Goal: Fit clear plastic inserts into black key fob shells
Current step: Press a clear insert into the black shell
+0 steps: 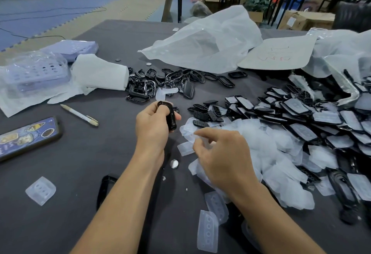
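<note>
- Black shell (171, 117) is half hidden inside the left hand (153, 127). Only one long edge and its rounded top show, so whether anything sits in it cannot be told.
- Clear inserts (261, 149) blur into one milky heap on the right of the tabletop (100, 163), and single pieces are hard to pick out.
- Phone (28, 137) is cut off at the left edge.
- Left hand is raised over the middle of the tabletop, its fingers curled round the shell.
- Right hand (222, 157) hangs palm down at the heap's near-left edge. Its index finger and thumb are bent towards each other over an insert, but whether they pinch it cannot be told.
- Shell looks glossy and narrow, held upright on edge.
</note>
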Demonstrator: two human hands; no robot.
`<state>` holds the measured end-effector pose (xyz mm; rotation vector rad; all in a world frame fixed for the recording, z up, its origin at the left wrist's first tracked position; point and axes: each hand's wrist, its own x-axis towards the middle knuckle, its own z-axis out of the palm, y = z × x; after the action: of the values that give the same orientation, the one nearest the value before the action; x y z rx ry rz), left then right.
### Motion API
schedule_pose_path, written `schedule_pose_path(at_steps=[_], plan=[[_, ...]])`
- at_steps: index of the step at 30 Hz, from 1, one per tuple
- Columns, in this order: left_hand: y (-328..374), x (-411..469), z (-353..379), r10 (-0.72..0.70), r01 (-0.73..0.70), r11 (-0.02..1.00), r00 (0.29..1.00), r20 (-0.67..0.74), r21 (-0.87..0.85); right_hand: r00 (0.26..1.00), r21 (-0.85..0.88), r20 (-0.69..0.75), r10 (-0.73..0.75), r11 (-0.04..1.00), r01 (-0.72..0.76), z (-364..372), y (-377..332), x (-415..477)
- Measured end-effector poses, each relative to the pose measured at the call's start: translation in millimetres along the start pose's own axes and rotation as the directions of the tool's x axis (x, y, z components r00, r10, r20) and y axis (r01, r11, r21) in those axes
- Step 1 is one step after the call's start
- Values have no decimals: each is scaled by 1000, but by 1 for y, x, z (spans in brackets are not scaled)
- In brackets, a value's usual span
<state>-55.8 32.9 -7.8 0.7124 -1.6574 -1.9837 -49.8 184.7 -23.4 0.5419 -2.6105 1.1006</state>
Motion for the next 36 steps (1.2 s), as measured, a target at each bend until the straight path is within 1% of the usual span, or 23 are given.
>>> schedule_pose_path(at_steps=[2,5,9,10,13,15,17,21,24,27,29,31,32,34,36], plan=[[-1,-2,2,-2,1,1000,999,37,30,996,149,-6,92,985,-90,-2,2,3],[-3,-6,6,-16,9,997,996,84,80,985,296,-62,161,945,-136,-7,5,9],[-3,-10,8,-31,16,994,989,144,109,980,443,-8,197,880,-173,-12,11,14],[-3,-11,8,-33,16,993,987,154,113,978,499,14,207,846,-186,-13,12,15],[-3,-12,9,-35,14,993,983,181,114,965,670,88,248,702,-241,-17,14,18],[-3,-14,10,-33,6,992,977,213,123,955,728,106,278,632,-265,-20,15,20],[-3,-15,10,-25,-8,991,970,241,136,949,742,91,303,615,-267,-22,16,20],[-5,-16,10,-18,-16,992,963,267,124,947,672,-15,321,705,-228,-24,20,19],[-7,-16,10,-8,-26,994,953,302,108,948,664,-46,315,718,-206,-24,22,20],[-8,-15,9,11,-52,992,945,328,115,967,680,-16,255,711,-176,-25,20,21],[-9,-15,9,23,-71,989,939,343,127,976,720,40,216,670,-178,-26,18,21],[-11,-15,10,33,-81,989,936,351,122,971,754,88,221,622,-210,-26,19,22],[-11,-15,10,40,-86,989,937,348,119,968,753,102,231,618,-227,-26,20,23],[-12,-14,9,56,-99,989,940,338,111,964,733,97,248,637,-238,-26,20,24],[-14,-14,9,68,-108,988,944,323,110,968,714,62,243,667,-213,-26,24,24]])
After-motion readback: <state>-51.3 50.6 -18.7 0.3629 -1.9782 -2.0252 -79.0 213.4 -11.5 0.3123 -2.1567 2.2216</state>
